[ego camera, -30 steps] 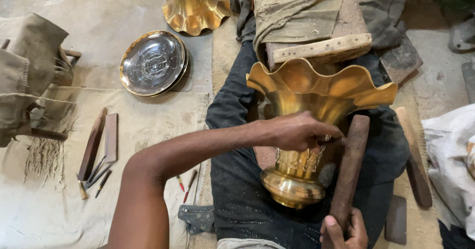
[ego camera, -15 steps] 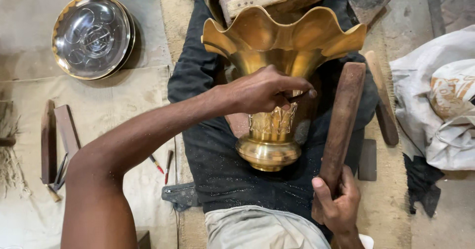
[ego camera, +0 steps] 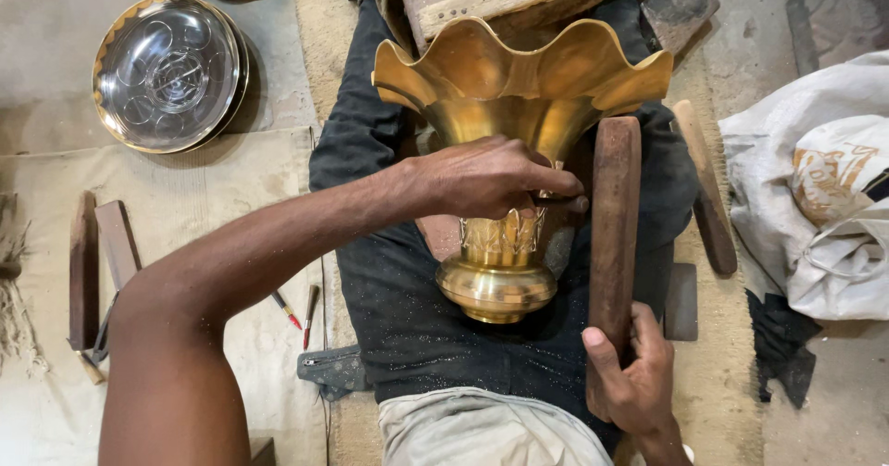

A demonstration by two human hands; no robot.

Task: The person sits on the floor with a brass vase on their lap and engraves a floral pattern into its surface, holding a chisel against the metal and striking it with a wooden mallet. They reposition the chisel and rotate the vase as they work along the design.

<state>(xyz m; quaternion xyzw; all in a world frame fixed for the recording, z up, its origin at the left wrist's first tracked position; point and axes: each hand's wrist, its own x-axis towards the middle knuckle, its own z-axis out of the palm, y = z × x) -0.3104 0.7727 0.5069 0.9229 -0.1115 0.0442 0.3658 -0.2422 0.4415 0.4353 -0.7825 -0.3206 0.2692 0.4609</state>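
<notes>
A brass vase (ego camera: 505,105) with a wide fluted rim lies on my lap, its round foot towards me. My left hand (ego camera: 491,179) rests on the vase's neck and pinches a thin dark chisel (ego camera: 556,201) against the engraved band. My right hand (ego camera: 634,373) grips the lower end of a long brown wooden mallet (ego camera: 615,234), which stands upright just right of the vase, close to the chisel's end.
A round engraved metal plate (ego camera: 167,69) lies at the upper left on the floor. Wooden blocks and small tools (ego camera: 97,262) sit at the left on the cloth. A second wooden stick (ego camera: 706,193) and a white sack (ego camera: 824,188) are at the right.
The view has shifted a little, so the vase sits lower and more central. My left hand stays on the vase's neck and the mallet stays upright beside it.
</notes>
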